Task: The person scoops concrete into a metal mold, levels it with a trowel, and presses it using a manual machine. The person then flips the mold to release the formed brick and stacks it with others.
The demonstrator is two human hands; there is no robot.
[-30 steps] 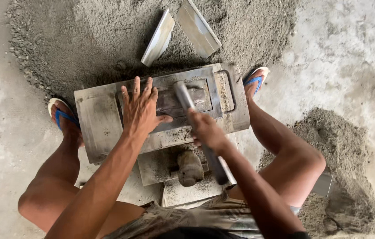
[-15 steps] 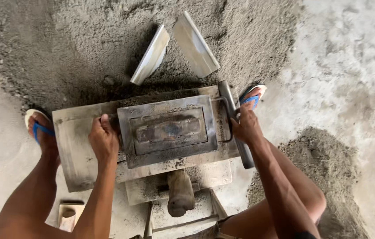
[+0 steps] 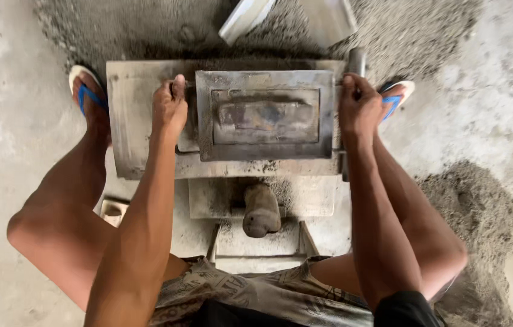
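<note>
A grey metal block mould [image 3: 265,115] sits on a metal base plate [image 3: 132,139] between my knees. My left hand [image 3: 170,109] is closed on the handle at the mould's left side. On the right side, my right hand [image 3: 358,109] grips the matching handle, beside an upright metal bar [image 3: 357,60]. The mould's rectangular top shows a recessed press plate smeared with cement. Below it a stubby cement-caked lever [image 3: 260,210] pokes out toward me.
A heap of grey sand-cement mix [image 3: 147,27] lies behind the mould, with two metal plates [image 3: 247,18] resting on it. Another small pile [image 3: 480,212] is at my right. My feet in blue sandals [image 3: 87,91] flank the machine on concrete floor.
My left hand left the mould's top and took its left handle. My right hand let go of the bar it swung and gripped the right handle. The camera has moved closer.
</note>
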